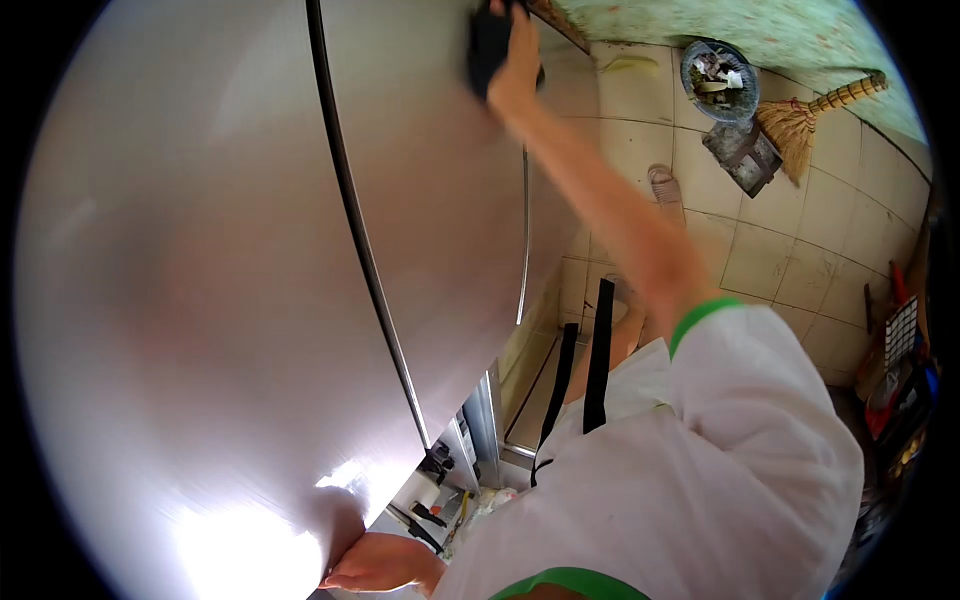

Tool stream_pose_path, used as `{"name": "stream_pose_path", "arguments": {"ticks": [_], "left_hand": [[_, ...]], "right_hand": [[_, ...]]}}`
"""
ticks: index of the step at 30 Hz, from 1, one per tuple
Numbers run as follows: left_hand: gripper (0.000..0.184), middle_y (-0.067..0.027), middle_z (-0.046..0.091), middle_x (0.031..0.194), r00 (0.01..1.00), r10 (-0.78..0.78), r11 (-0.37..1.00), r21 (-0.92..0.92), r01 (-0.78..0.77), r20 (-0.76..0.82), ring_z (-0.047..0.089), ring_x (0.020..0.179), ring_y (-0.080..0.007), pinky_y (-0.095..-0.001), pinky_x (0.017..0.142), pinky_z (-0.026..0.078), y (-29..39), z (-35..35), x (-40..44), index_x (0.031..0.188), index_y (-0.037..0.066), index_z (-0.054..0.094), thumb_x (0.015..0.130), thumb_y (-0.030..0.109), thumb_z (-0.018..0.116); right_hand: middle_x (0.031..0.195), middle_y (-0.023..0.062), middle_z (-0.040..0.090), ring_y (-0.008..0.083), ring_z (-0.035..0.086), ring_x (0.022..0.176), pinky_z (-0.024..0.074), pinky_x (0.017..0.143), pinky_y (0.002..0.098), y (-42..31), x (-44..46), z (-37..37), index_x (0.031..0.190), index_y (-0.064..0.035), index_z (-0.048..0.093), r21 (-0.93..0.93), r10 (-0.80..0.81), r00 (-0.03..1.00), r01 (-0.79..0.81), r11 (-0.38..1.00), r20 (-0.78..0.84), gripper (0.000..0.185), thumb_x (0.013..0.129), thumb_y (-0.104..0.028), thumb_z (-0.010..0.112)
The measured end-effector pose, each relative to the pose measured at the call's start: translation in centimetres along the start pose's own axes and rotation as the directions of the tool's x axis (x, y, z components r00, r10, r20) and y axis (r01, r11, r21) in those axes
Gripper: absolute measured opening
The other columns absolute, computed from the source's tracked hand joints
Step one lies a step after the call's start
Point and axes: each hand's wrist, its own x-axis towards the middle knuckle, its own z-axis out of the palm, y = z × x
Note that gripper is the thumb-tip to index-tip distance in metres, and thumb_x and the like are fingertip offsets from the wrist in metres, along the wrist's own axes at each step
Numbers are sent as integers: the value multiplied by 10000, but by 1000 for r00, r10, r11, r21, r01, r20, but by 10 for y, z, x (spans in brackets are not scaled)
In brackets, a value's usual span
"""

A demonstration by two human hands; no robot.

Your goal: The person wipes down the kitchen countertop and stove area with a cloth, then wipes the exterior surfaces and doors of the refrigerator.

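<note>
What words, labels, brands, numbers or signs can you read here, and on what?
None can be read.
The metal surface, shirt and black item at the right hand show no legible lettering.
Clutter at the right edge: too small and blurred to tell.

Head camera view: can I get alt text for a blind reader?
A person's right hand holds a black item against a large metal surface; the left hand is near the picture's bottom. A straw broom and dustpan are at upper right.
</note>
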Motion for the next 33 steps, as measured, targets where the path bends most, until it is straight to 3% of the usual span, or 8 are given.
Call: {"name": "stream_pose_path", "arguments": {"ticks": [7, 9, 11, 16, 21, 24, 26, 33], "left_hand": [[701, -150, 170, 1539, 1000, 24, 994, -104, -25, -6, 213, 1410, -322, -468, 1148, 198, -5, -1, 1, 1508, 95, 81, 981, 542, 201], [705, -149, 168, 1539, 1000, 14, 991, -136, -16, -12, 212, 1410, -323, -469, 1148, 198, -6, -2, -1, 1508, 96, 80, 980, 546, 205], [709, -149, 167, 1540, 1000, -7, 987, -159, 2, -28, 212, 1410, -323, -470, 1148, 198, -7, -5, -1, 1509, 98, 79, 978, 550, 208], [719, -148, 163, 1540, 996, -73, 977, -207, 60, -54, 211, 1410, -324, -472, 1147, 197, -2, -11, 2, 1509, 102, 77, 974, 561, 216], [729, -148, 159, 1541, 987, -146, 965, -229, 128, -65, 210, 1410, -325, -475, 1146, 197, 6, -8, 3, 1510, 105, 74, 970, 571, 225], [735, -147, 156, 1542, 980, -188, 952, -256, 164, -70, 210, 1410, -326, -476, 1145, 197, 10, -1, 5, 1511, 108, 73, 967, 578, 230], [740, -147, 155, 1542, 975, -208, 946, -272, 179, -82, 209, 1409, -326, -477, 1145, 197, 14, 3, 6, 1511, 109, 72, 966, 582, 233], [754, -146, 149, 1544, 951, -278, 922, -313, 226, -133, 208, 1409, -328, -481, 1144, 196, 26, 11, 12, 1512, 115, 69, 960, 596, 245]], "right_hand": [[1433, 239, 282, 446, 340, 1243, 260, 1004, 601, -89, -349, -173, 1442, -58, 323, 65, -42, 725, -4, 998, 687, 718, 803, -141, 642], [1477, 181, 269, 448, 309, 1284, 230, 1035, 605, -36, -352, -146, 1457, -56, 286, -24, -386, 707, 494, 869, 592, 754, 795, -109, 645], [1466, 93, 380, 329, 289, 1366, 206, 1099, 498, -45, -256, -116, 1381, -45, 440, 110, -60, 948, 26, 994, 312, 512, 936, -293, 491], [1157, 27, 607, 126, 535, 981, 388, 872, 267, 18, -7, -7, 1270, -111, 578, 757, 648, 665, -621, 203, 372, 454, 947, -397, 439], [1383, 87, 441, 213, 429, 1230, 292, 1027, 372, -156, -24, -26, 1401, -130, 428, 492, 107, 985, -162, 856, 139, 563, 915, -412, 441], [1471, 115, 339, 281, 333, 1347, 198, 1102, 499, -175, -149, -42, 1445, -155, 363, -537, -480, 864, 481, 693, 155, 644, 859, -378, 510], [1441, 188, 331, 377, 340, 1286, 197, 1072, 567, -196, -215, -108, 1394, -177, 454, 125, -501, 758, 498, 858, 416, 649, 793, -380, 590], [1242, 204, 500, 386, 466, 1143, 312, 1004, 476, -236, -4, -30, 1340, -150, 462, 134, -736, 677, 727, 674, 29, 482, 869, -92, 544]]}}
